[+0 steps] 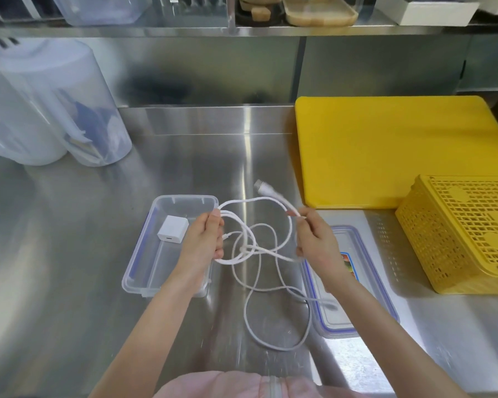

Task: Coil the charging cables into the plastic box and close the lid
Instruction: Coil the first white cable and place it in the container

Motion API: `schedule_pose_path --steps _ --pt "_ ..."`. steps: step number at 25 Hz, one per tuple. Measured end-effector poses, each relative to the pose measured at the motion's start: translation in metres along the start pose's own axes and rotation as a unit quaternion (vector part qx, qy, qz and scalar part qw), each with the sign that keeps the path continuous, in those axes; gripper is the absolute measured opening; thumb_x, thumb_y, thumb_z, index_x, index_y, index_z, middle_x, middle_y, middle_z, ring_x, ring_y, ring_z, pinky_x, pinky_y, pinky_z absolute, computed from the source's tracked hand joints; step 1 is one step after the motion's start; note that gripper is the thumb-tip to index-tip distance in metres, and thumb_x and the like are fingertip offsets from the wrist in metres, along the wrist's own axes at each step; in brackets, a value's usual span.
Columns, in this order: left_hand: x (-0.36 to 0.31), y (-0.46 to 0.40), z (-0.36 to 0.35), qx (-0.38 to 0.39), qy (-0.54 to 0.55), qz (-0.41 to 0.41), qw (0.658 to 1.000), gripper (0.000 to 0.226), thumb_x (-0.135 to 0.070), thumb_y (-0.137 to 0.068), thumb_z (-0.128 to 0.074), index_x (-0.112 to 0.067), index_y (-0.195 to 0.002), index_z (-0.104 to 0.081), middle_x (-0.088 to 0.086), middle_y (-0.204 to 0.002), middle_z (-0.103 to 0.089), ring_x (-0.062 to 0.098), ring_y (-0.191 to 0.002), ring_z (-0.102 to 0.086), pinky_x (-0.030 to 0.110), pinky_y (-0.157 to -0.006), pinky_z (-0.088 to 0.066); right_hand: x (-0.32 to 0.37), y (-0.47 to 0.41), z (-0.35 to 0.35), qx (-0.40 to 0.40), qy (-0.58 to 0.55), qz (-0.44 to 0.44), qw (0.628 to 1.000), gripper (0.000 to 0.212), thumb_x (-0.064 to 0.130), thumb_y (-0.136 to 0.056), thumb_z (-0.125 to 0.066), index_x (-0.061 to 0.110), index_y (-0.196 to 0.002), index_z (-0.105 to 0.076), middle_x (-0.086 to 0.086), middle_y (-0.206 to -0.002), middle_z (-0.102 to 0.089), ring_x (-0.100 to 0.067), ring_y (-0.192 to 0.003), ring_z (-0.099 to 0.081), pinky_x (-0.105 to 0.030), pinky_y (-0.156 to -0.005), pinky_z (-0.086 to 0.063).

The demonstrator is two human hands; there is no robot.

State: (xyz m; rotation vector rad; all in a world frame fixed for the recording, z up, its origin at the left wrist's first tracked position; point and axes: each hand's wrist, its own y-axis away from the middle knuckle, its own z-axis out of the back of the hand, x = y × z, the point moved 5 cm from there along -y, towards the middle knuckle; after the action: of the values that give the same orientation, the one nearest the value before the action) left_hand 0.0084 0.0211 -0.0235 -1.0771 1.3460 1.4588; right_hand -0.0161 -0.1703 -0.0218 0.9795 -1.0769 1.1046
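Above the steel counter, the left hand (206, 239) grips gathered loops of white charging cable (252, 248) while the right hand (314, 239) pinches its plug end — feeding the coil, likely — beside the open clear plastic box (144, 254); its blue-rimmed lid (357, 282) lies right.

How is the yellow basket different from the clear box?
The basket is yellow and full of little holes; the box is see-through with solid walls. The basket lies upside down, bottom up; the box sits open side up with a white charger inside. The basket looks bigger than the box. Both are plastic, rectangular and rest on the steel counter.
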Motion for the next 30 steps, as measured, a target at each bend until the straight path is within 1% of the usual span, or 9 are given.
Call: schedule_pose_path --steps 4,6,10,15,19,23,25,28,30 --pt "-0.012 -0.009 0.013 -0.029 -0.023 -0.025 0.999 0.031 -0.03 -0.097 -0.037 -0.017 -0.07 -0.044 -0.005 -0.054 -0.025 0.003 -0.035 -0.023 0.011 -0.034 -0.026 -0.007 0.007 -0.007 0.099 0.138 0.028 0.985 0.011 0.03 -0.085 -0.053 0.025 -0.08 -0.062 0.012 -0.056 -0.056 -0.001 -0.05 -0.045 -0.014 -0.048 -0.036" --pt "-0.017 -0.012 0.016 -0.033 -0.022 -0.034 0.999 0.031 -0.03 -0.097 -0.036 -0.017 -0.07 -0.043 -0.004 -0.056 -0.023 0.003 -0.035 -0.023 0.011 -0.034 -0.024 -0.009 0.013 -0.011 0.159 0.193 0.036 0.968 0.013 0.041 -0.076 -0.063 0.029 -0.072 -0.061 0.01 -0.063 -0.06 0.002 -0.057 -0.05 -0.011 -0.055 -0.039" --pt "-0.026 -0.017 0.016 -0.046 0.053 -0.053 0.996 0.031 -0.028 -0.099 -0.033 -0.016 -0.071 -0.038 -0.01 -0.047 -0.026 0.003 -0.033 -0.022 0.011 -0.034 -0.021 -0.007 0.018 -0.009 0.19 0.215 0.04 0.957 0.017 0.036 -0.077 -0.066 0.03 -0.064 -0.056 0.018 -0.05 -0.058 0.002 -0.05 -0.049 -0.011 -0.051 -0.038" --pt "-0.034 -0.027 0.006 -0.062 0.219 -0.037 0.973 0.034 -0.027 -0.1 -0.03 -0.016 -0.068 -0.037 -0.007 -0.049 -0.026 0.003 -0.034 -0.023 0.013 -0.033 -0.02 0.01 0.014 0.025 0.081 0.007 0.027 0.996 0.02 0.02 -0.087 -0.057 0.022 -0.066 -0.056 0.011 -0.038 -0.037 -0.002 -0.034 -0.029 -0.009 -0.036 -0.025" --pt "-0.042 -0.037 -0.003 -0.08 0.281 -0.02 0.956 0.035 -0.028 -0.1 -0.03 -0.015 -0.068 -0.037 -0.002 -0.057 -0.021 0.005 -0.032 -0.023 0.014 -0.033 -0.019 0.013 0.005 0.043 0.023 -0.154 0.005 0.988 0.027 0.011 -0.092 -0.045 0.017 -0.068 -0.056 0.011 -0.036 -0.029 -0.001 -0.033 -0.02 -0.012 -0.032 -0.019" --pt "-0.044 -0.041 -0.001 -0.07 0.297 -0.021 0.952 0.035 -0.029 -0.099 -0.03 -0.016 -0.068 -0.038 -0.01 -0.041 -0.029 0.005 -0.032 -0.024 0.015 -0.033 -0.018 0.009 0.002 0.047 0.006 -0.244 -0.02 0.97 0.029 0.01 -0.094 -0.038 0.012 -0.069 -0.053 0.011 -0.036 -0.027 -0.002 -0.033 -0.016 -0.013 -0.033 -0.015" --pt "-0.045 -0.041 0.001 -0.073 0.29 -0.03 0.954 0.035 -0.029 -0.099 -0.03 -0.016 -0.068 -0.038 -0.012 -0.039 -0.029 0.005 -0.032 -0.024 0.014 -0.033 -0.019 0.011 0.002 0.049 0.02 -0.334 -0.022 0.942 0.025 0.015 -0.09 -0.039 0.014 -0.068 -0.05 0.011 -0.039 -0.02 -0.006 -0.036 -0.01 -0.016 -0.032 -0.014" --pt "-0.045 -0.044 0.008 -0.1 0.285 -0.032 0.953 0.036 -0.028 -0.099 -0.029 -0.017 -0.066 -0.036 -0.009 -0.046 -0.025 0.005 -0.032 -0.023 0.014 -0.031 -0.02 0.018 -0.001 0.058 0.033 -0.502 -0.028 0.863 0.022 0.025 -0.081 -0.042 0.019 -0.064 -0.055 0.005 -0.046 -0.011 -0.011 -0.039 -0.008 -0.017 -0.034 -0.012" --pt "-0.041 -0.045 0.014 -0.111 0.281 -0.03 0.953 0.036 -0.028 -0.1 -0.029 -0.017 -0.066 -0.036 -0.009 -0.046 -0.024 0.005 -0.031 -0.023 0.014 -0.031 -0.02 0.018 -0.003 0.064 0.026 -0.509 -0.027 0.86 0.024 0.027 -0.078 -0.043 0.02 -0.061 -0.057 0.005 -0.048 -0.011 -0.011 -0.04 -0.008 -0.016 -0.034 -0.013"
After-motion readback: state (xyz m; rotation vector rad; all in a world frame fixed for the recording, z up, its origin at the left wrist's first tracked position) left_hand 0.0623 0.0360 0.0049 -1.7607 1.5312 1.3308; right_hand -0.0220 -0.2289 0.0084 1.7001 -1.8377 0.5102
